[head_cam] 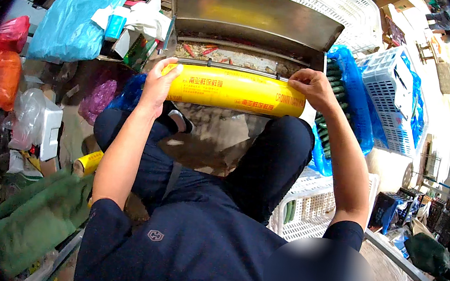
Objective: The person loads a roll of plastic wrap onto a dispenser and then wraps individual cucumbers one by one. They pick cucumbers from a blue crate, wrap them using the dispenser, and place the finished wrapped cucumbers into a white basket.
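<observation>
A yellow roll of cling film (pixel 235 90) with printed writing lies crosswise before me, above my knees, against the near side of a metal wrapping machine (pixel 253 13). My left hand (pixel 160 86) grips the roll's left end, the thumb on top. My right hand (pixel 313 88) is at the roll's right end, thumb and fingertips pinched together at its upper edge; whether they hold the film's edge I cannot tell. Just beyond the roll runs a metal rod (pixel 234 68) with black rings. Red chillies (pixel 202 50) and scraps lie inside the machine.
Cucumbers in blue plastic (pixel 334 107) stand close by my right forearm, with white plastic crates (pixel 394 98) beyond. At left are a light-blue bag (pixel 84 18), a green cloth (pixel 38 223) and another yellow roll (pixel 89 162). A metal rail (pixel 403 265) runs at lower right.
</observation>
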The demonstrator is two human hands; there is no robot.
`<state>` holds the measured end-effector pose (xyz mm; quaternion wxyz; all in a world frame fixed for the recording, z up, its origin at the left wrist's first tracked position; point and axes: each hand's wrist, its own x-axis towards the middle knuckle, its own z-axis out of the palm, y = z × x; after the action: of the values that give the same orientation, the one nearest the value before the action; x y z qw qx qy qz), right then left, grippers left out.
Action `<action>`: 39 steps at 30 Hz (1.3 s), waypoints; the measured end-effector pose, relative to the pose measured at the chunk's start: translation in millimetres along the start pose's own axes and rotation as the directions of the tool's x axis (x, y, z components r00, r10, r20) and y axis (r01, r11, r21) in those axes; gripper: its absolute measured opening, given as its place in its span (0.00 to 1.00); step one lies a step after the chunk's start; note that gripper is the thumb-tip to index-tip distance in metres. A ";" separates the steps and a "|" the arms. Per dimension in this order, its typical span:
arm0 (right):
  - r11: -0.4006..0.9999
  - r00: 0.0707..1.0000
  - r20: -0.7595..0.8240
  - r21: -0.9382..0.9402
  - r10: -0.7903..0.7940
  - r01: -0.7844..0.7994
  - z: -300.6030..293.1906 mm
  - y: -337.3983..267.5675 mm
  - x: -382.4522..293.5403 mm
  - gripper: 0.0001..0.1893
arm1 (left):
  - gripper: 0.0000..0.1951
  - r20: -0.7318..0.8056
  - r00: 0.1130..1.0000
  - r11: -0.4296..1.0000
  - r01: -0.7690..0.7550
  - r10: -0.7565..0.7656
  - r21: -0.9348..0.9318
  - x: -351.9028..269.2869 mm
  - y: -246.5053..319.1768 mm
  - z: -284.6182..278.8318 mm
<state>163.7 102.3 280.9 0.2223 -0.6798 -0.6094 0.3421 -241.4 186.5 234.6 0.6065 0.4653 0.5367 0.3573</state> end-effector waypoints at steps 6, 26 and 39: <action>0.998 0.998 0.041 0.042 -0.051 0.049 -10.6 -5.9 -9.7 0.10 | 0.22 0.004 1.000 0.999 -0.004 0.004 -0.034 1.8 -0.6 -0.5; 0.772 0.939 0.133 -0.540 -0.316 0.336 4.7 2.7 3.0 0.11 | 0.22 0.050 0.999 1.000 -0.011 0.010 0.013 14.8 -9.2 -7.4; 0.535 0.923 0.228 -0.760 -0.310 0.368 15.8 -39.6 5.8 0.07 | 0.26 0.111 0.993 0.999 0.033 -0.028 -0.036 13.3 -9.7 -9.5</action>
<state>125.4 112.4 297.7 -0.0592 -0.5641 -0.8236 0.0098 -249.2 197.6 221.3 0.6494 0.4646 0.5025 0.3317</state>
